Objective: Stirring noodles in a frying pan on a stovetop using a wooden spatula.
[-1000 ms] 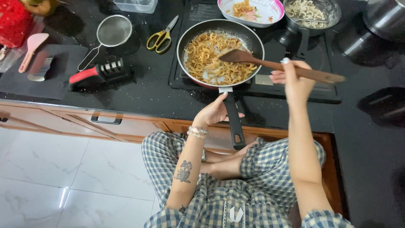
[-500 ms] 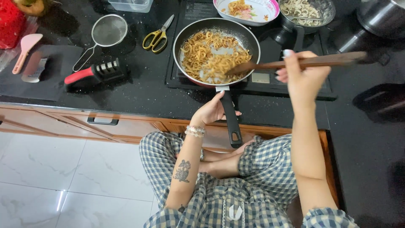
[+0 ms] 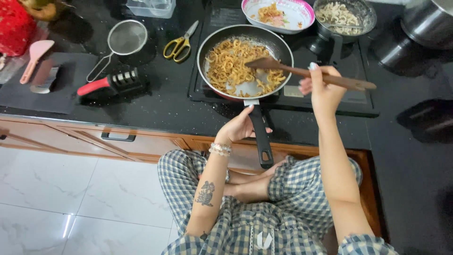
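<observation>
Two bare hands work a round black frying pan (image 3: 245, 61) of golden-brown fried noodles (image 3: 231, 66) that sits on a black flat cooktop (image 3: 330, 101) set in a dark stone counter (image 3: 155, 108). The noodles are curly, glossy and heaped mostly across the left and middle of the pan, with a bare pale patch of the pan's floor showing toward the near right.

The left hand (image 3: 240, 126), a beaded bracelet at its wrist, has its fingers curled around the pan's long black handle (image 3: 261, 134), which juts out past the counter's edge. The right hand (image 3: 321, 87) is closed around the shaft of a brown wooden spatula (image 3: 302, 72), whose flat blade lies over the noodles at the right side of the pan.

Behind the pan stand a pink-rimmed white bowl (image 3: 297, 19) holding a little food and a dark pot of pale noodles (image 3: 344, 14). To the left on the counter lie yellow-handled scissors (image 3: 179, 43), a round wire-mesh strainer (image 3: 123, 40) and a red-and-black knife sharpener (image 3: 111, 82). The person, in a blue-and-white checked garment, sits cross-legged at the counter.
</observation>
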